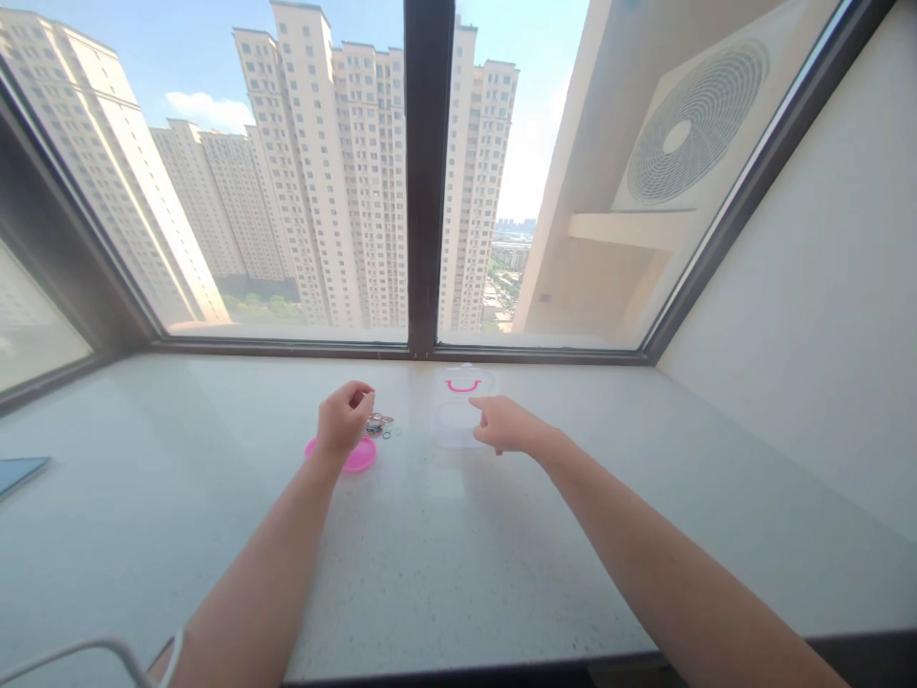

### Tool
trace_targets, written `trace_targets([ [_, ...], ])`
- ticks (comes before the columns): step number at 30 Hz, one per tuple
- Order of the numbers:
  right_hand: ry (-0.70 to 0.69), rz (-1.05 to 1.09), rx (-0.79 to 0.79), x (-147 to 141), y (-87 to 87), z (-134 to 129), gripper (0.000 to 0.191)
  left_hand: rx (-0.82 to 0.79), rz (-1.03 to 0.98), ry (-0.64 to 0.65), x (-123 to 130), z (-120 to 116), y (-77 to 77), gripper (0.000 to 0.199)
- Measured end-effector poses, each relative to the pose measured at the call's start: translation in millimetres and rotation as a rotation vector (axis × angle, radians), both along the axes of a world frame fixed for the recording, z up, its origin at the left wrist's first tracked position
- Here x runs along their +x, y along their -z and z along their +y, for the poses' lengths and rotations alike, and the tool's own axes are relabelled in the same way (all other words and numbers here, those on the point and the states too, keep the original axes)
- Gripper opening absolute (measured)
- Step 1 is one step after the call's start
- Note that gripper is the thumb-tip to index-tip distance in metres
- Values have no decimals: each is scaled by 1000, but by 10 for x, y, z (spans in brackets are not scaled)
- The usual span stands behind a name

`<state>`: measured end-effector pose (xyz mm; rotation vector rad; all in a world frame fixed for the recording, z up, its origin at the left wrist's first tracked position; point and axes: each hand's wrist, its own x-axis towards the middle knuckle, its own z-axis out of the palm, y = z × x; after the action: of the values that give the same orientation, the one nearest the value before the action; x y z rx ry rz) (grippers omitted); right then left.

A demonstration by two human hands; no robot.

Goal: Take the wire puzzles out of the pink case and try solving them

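Observation:
My left hand (345, 417) is closed above a pink round lid or dish (361, 457), its fingers pinched; what they hold, if anything, is too small to make out. Just right of it lies a small pile of rings or bands (378, 423) on the pale sill. My right hand (505, 424) has its index finger stretched out to the left, the other fingers partly curled, and nothing visible in it. That fingertip is over the right part of a clear plastic box (454, 426), whose transparent lid with a pink handle (463, 386) lies toward the window.
The pale speckled sill (458, 554) runs up to a dark window frame (422, 353). A blue flat object (20, 472) lies at the far left. A white cable (86, 645) curves at the lower left, by my left forearm. A white wall rises at right.

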<state>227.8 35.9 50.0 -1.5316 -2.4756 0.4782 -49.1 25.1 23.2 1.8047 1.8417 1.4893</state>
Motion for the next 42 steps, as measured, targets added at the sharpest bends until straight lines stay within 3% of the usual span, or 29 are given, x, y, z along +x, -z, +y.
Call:
trace_targets([
  [5,-78,-19,182,28,60,-32,25,-6,-101,-67,-55,13,-31,17],
  [9,-118,-4,259,58,172,-45,22,9,-86,-39,16,-5,-27,17],
  [18,-71,-30,365,107,290,-101,25,-44,56,209,237,3,101,24],
  [22,-68,49,425,93,253,-151,24,14,189,405,382,-7,159,39],
  [24,26,175,531,109,226,-147,26,28,225,452,458,-19,180,42],
  [27,329,454,653,170,229,-27,30,27,247,480,527,-27,208,39],
  [30,585,790,528,219,341,207,41,19,261,488,535,-26,234,37],
  [33,619,1146,84,197,527,407,44,-5,268,491,531,-33,249,37],
  [35,596,1223,-60,158,631,462,46,-7,280,494,534,-46,241,37],
  [37,612,1216,-30,133,686,450,48,5,290,495,526,-58,212,39],
  [40,614,1135,200,144,666,341,48,7,292,462,436,-50,133,37],
  [42,595,1073,347,157,604,236,42,-1,291,360,302,-15,82,33],
])
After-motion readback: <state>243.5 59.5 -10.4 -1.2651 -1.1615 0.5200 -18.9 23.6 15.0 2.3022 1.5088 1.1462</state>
